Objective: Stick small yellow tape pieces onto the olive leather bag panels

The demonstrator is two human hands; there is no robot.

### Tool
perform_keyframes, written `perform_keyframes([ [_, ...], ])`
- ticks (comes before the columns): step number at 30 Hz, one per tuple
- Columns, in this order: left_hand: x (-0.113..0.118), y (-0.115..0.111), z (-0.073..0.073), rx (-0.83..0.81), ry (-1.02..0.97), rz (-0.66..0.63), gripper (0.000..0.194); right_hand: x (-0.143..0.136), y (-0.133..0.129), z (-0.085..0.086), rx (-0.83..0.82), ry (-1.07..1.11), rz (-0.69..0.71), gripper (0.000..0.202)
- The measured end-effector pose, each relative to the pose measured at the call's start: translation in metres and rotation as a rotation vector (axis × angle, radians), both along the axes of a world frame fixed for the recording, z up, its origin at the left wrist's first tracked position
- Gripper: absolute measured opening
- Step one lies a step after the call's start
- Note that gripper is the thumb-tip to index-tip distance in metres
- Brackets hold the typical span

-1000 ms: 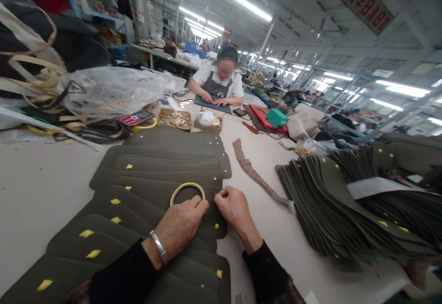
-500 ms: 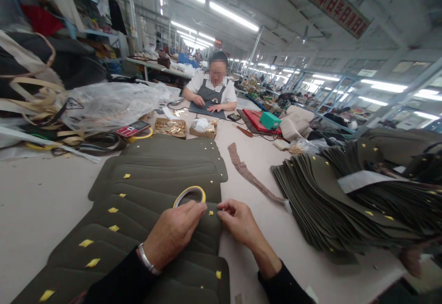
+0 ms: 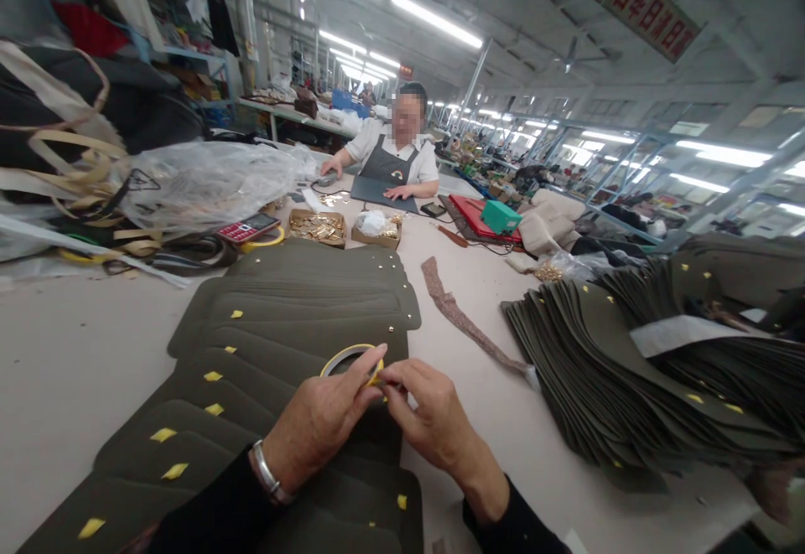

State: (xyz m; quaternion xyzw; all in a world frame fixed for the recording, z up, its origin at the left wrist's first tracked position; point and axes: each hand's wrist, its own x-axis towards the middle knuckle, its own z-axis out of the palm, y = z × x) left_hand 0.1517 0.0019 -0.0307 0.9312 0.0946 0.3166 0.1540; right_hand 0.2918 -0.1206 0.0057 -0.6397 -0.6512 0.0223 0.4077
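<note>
My left hand (image 3: 320, 420), with a silver bracelet at its wrist, grips a roll of yellow tape (image 3: 348, 351) over the dark green panels. Close beside it, my right hand (image 3: 433, 416) pinches at the tape's edge; its fingertips meet the roll, and what lies between them is partly hidden. The overlapping dark green panels (image 3: 295, 319) are spread below both hands. Small yellow tape pieces (image 3: 215, 409) stick to them along the left side, and small metal studs (image 3: 391, 329) dot their right edge.
A thick stack of dark green panels (image 3: 591, 386) stands at right. A brown strip (image 3: 462, 319) lies between. Boxes of gold metal parts (image 3: 318, 227), a plastic bag (image 3: 214, 185) and a calculator (image 3: 248, 227) are behind. Across the table sits a co-worker (image 3: 390, 160).
My right hand has moved left from the panel edge to the tape roll, and its fingers now meet the roll. The co-worker's one hand has shifted outward to the table's side.
</note>
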Motion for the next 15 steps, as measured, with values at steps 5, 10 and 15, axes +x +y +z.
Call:
perform_keyframes([
  [5, -0.001, 0.0, 0.0, 0.042, -0.001, -0.044, 0.042, 0.002, 0.003, -0.005, 0.039, -0.068, 0.015, 0.018],
  [10, -0.001, -0.002, 0.005, 0.023, -0.001, -0.082, 0.028, 0.001, 0.003, -0.013, 0.079, -0.117, -0.072, 0.016],
  [15, 0.001, -0.002, 0.012, -0.014, 0.054, -0.051, 0.022, -0.006, 0.003, -0.014, 0.095, -0.127, -0.128, 0.017],
])
